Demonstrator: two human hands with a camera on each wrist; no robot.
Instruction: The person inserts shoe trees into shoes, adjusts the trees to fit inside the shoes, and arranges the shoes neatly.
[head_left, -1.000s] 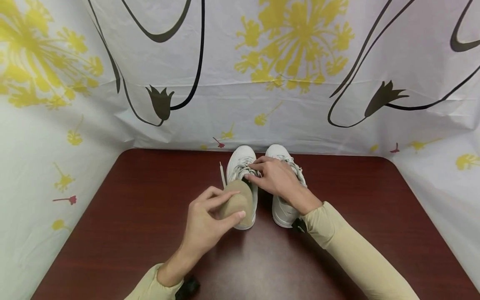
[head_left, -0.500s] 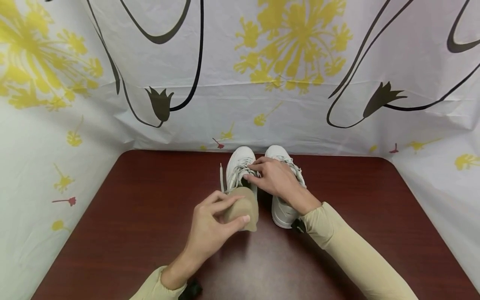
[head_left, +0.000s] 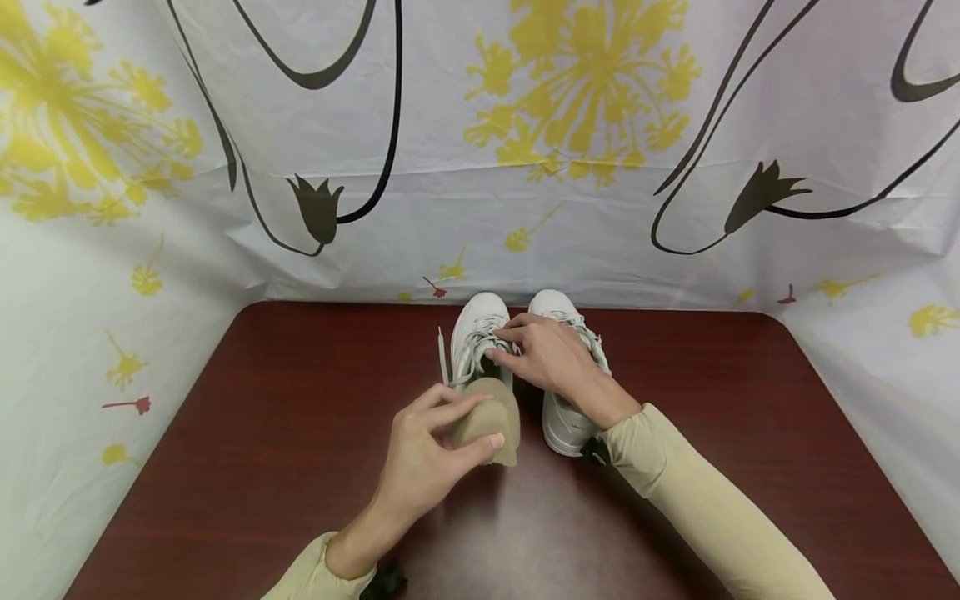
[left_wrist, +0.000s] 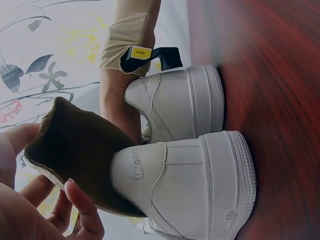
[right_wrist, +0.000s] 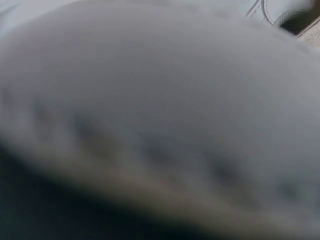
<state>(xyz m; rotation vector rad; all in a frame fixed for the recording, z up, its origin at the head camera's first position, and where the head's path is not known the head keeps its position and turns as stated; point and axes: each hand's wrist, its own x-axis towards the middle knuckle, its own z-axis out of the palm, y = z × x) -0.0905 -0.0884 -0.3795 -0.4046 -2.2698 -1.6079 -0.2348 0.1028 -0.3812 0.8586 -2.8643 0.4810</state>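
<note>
My left hand (head_left: 423, 446) pinches a beige, hollow, cardboard-like shoe insert (head_left: 491, 412) between thumb and fingers. In the left wrist view its dark hollow side faces the camera, and the insert (left_wrist: 82, 150) overlaps the heel of the left white sneaker (left_wrist: 185, 185). That sneaker (head_left: 476, 317) stands upright with its toe pointing away. Its tongue (head_left: 486, 346) is pinched by my right hand (head_left: 551, 354), which reaches across the right white sneaker (head_left: 570, 425). A near, blurred pale surface fills most of the right wrist view.
A loose lace end (head_left: 442, 354) sticks up left of the left sneaker. Both shoes stand on a dark red-brown table (head_left: 300, 400), toes close to a white flowered cloth (head_left: 360, 275) hung along the back and sides. Dark straps sit at both wrists.
My left hand has drawn the insert slightly toward me and to the right, uncovering more of the left sneaker's opening. The right hand has stayed at the tongue.
</note>
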